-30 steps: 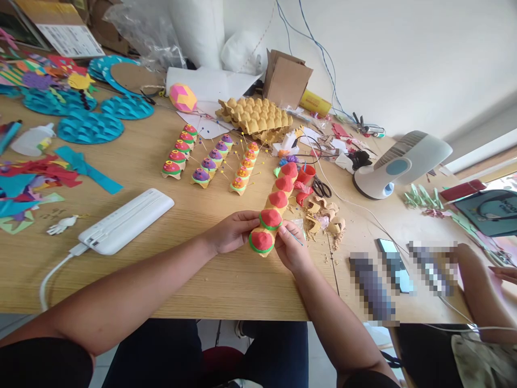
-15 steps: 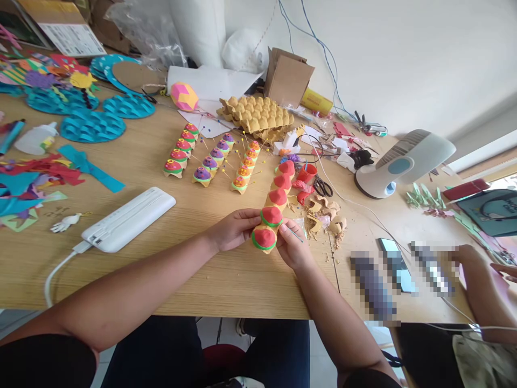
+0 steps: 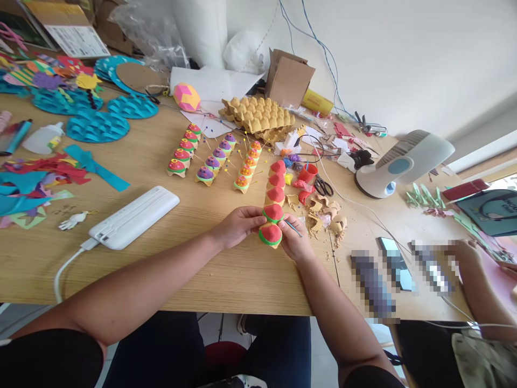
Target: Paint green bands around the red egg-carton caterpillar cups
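A long egg-carton caterpillar (image 3: 274, 199) with red domes and green rings lies on the wooden table (image 3: 169, 258), pointing away from me. My left hand (image 3: 236, 226) grips its near end from the left side. My right hand (image 3: 294, 240) holds the same end from the right, fingers curled, with a thin blue-headed pin (image 3: 294, 228) pinched between them. Three shorter painted carton strips (image 3: 214, 159) stuck with pins lie just beyond.
A white power bank (image 3: 133, 217) with cable lies to the left. Scissors (image 3: 322, 186), a red cup (image 3: 307, 173), carton scraps (image 3: 323, 213), an egg tray (image 3: 256, 114), a fan (image 3: 404, 161) and blue paper discs (image 3: 97, 126) surround. Another person's hand (image 3: 464, 256) rests at the right.
The caterpillar's near end has been drawn up and turned slightly toward me, both hands shifting a little with it. The other person's hand at the right moved slightly.
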`<state>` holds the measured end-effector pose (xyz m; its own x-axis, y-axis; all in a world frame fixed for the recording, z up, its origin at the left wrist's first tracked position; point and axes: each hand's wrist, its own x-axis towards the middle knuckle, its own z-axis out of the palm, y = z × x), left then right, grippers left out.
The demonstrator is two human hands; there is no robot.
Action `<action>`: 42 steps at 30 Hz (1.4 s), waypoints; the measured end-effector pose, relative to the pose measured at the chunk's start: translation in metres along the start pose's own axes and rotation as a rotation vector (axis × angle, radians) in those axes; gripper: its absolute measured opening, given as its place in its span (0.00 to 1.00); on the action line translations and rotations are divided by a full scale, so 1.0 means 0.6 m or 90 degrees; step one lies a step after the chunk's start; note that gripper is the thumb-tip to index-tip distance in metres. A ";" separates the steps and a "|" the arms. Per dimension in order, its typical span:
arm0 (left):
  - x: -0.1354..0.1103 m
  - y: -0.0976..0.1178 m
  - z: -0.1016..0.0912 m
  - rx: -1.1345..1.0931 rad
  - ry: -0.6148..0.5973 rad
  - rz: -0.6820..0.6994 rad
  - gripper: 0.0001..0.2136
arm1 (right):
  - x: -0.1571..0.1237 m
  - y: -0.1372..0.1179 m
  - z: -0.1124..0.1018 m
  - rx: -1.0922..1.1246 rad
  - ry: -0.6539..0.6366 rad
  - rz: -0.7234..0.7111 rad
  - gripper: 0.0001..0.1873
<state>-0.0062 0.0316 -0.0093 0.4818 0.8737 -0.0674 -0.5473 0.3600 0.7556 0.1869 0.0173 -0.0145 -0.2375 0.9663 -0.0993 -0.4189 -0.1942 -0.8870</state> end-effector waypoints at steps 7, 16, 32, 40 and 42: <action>-0.003 0.002 0.004 0.029 0.032 0.021 0.16 | 0.001 -0.007 -0.004 -0.003 -0.055 0.031 0.20; -0.004 0.006 0.001 -0.001 0.001 -0.006 0.17 | 0.005 -0.012 -0.010 -0.018 -0.040 0.050 0.19; -0.005 0.006 0.002 -0.016 -0.005 0.012 0.19 | 0.010 -0.001 -0.019 -0.048 -0.031 0.030 0.17; -0.009 0.008 0.001 0.034 0.008 -0.004 0.18 | 0.014 0.008 -0.031 -0.126 -0.084 0.028 0.16; -0.008 0.006 -0.001 0.039 0.014 0.005 0.18 | 0.015 0.011 -0.034 -0.139 -0.077 0.022 0.16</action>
<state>-0.0107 0.0288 -0.0064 0.4616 0.8840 -0.0747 -0.5075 0.3322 0.7950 0.1998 0.0283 -0.0303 -0.3572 0.9298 -0.0889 -0.2116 -0.1733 -0.9619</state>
